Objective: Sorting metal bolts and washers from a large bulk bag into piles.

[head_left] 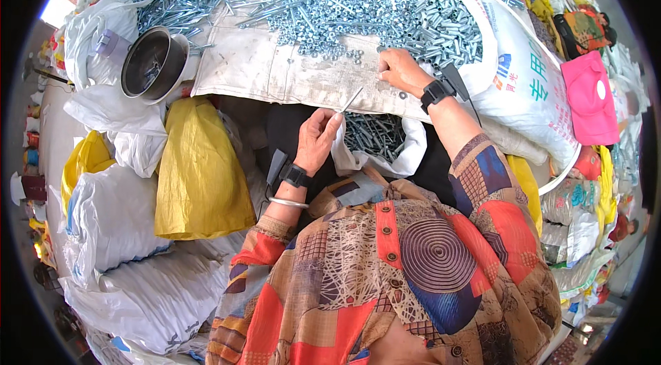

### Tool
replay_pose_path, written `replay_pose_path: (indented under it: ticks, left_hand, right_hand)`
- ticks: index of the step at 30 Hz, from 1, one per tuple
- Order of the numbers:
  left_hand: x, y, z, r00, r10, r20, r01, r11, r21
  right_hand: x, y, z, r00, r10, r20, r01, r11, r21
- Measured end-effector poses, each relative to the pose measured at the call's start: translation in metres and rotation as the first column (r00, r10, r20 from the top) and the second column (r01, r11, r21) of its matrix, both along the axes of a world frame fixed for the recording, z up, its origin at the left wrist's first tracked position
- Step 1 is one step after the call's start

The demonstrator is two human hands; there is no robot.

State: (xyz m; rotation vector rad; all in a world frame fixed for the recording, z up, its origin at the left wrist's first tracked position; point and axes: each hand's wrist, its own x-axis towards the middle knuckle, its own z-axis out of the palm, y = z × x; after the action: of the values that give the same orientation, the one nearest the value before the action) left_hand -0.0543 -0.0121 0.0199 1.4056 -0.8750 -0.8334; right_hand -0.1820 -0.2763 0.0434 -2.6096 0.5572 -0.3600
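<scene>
My left hand is closed, pinching a thin metal bolt that points up and to the right over the near edge of the cloth-covered work surface. Farther right, my right hand has its fingers curled together over the cloth; whatever lies in them is too small to make out. Just beyond it spreads a heap of grey metal sleeves, with a pile of small shiny nuts to their left. One washer lies near my right wrist. Below my hands, a white sack holds dark assembled bolts.
Long loose bolts are heaped at the far left. A dark pan with a few pieces inside stands at the left. Yellow sacks and white sacks crowd that side. A printed white sack and a pink bag are at right.
</scene>
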Motion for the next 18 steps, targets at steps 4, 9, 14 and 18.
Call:
replay_pose_path:
  ticks: [4,9,14,18]
  left_hand:
    - [-0.004,-0.003,0.0,1.0,0.021,0.015,-0.021,1.0,-0.022]
    - [-0.005,-0.007,0.003,0.999,0.009,0.051,-0.01,1.0,0.011]
    - [-0.013,-0.014,0.015,0.999,-0.04,0.036,0.04,0.999,0.003]
    - [-0.018,-0.013,0.015,0.996,-0.037,0.075,0.038,0.999,-0.009]
  right_hand:
    - [-0.006,0.008,0.005,0.996,-0.085,0.005,0.082,0.971,0.224]
    - [-0.011,0.024,0.023,0.983,-0.181,0.024,0.115,0.716,0.688]
    - [-0.023,0.061,0.049,0.96,-0.232,0.158,0.012,0.596,0.803]
    - [-0.031,0.085,0.054,0.932,-0.255,0.257,-0.064,0.582,0.811]
